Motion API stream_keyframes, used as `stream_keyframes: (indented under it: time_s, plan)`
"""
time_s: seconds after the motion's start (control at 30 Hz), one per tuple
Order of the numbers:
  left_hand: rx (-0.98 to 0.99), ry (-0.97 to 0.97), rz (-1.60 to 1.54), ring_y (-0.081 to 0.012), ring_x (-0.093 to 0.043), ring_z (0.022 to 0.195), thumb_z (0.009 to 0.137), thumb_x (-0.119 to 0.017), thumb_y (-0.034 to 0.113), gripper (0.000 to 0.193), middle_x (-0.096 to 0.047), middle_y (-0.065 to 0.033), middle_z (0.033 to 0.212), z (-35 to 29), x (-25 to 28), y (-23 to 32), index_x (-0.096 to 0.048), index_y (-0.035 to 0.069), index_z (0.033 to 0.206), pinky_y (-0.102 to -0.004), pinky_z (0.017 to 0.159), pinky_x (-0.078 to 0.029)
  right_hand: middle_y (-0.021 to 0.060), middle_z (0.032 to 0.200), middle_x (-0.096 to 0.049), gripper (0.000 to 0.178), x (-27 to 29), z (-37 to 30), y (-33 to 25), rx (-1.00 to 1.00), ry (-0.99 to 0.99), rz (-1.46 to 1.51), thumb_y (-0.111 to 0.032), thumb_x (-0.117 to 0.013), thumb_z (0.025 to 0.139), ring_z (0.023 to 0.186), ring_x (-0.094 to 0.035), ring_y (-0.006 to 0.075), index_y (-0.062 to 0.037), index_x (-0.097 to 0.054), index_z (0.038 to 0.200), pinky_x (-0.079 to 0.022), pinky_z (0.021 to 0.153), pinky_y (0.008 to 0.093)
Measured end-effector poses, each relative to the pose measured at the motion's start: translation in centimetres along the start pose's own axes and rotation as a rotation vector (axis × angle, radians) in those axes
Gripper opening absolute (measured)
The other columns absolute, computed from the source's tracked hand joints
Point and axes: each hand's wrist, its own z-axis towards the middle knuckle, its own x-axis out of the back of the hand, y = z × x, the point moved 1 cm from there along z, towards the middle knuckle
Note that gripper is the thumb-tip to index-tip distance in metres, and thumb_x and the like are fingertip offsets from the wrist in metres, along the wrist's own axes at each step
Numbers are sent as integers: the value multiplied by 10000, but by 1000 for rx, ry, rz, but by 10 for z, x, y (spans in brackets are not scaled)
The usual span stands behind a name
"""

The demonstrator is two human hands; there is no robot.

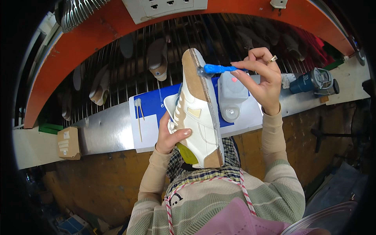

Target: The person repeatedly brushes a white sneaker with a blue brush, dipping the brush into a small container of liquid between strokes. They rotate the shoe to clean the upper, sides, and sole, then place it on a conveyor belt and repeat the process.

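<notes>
Behind a metal bench [103,131], dark rods [135,64] are carrying shoes [158,56]. Bending at the wrist, the right hand [267,80] is pinching a blue brush [217,69], its tip touching a white-and-tan shoe [199,121] near the toe; the left hand [169,138], thumb flat, is gripping that shoe beside a white container [234,93].

I face a shiny metal counter [103,133], with metal rods [124,78] beyond and an orange-red frame [98,36] at the far side; brown floor [105,176] shows below.
</notes>
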Motion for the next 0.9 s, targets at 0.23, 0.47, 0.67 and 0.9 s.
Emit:
stream_keyframes:
  time_s: [0.23,0.47,0.67,0.9]
  plan:
    - [2,-13,-61,-234,-610,1150,758,-729,150,771,-604,-163,1286,5,-2,4,-405,-61,1425,-337,1001,-470,47,911,-510,234,5,-22,-3,-6,-65,161,-63,-852,694,668,-487,101,-35,-784,916,-409,583,235]
    - [-14,9,-92,-231,-618,1127,771,-709,163,747,-607,-167,1273,11,-12,10,-410,-59,1419,-329,980,-477,29,905,-518,172,-9,-18,4,-258,35,340,-65,-817,767,781,-512,110,-33,-786,933,-427,650,236]
    - [-27,6,-4,-221,-619,1119,785,-715,151,730,-617,-158,1251,9,-13,18,-414,-54,1418,-318,973,-478,16,854,-514,193,-3,9,11,-47,41,125,-95,-842,738,774,-502,108,-35,-786,913,-408,634,231]
    - [-13,27,-49,-214,-617,1123,802,-706,170,723,-613,-153,1257,6,-12,16,-407,-50,1422,-315,976,-476,36,886,-516,189,14,-3,6,-36,-150,202,-78,-845,719,762,-515,120,-43,-786,895,-423,641,242]
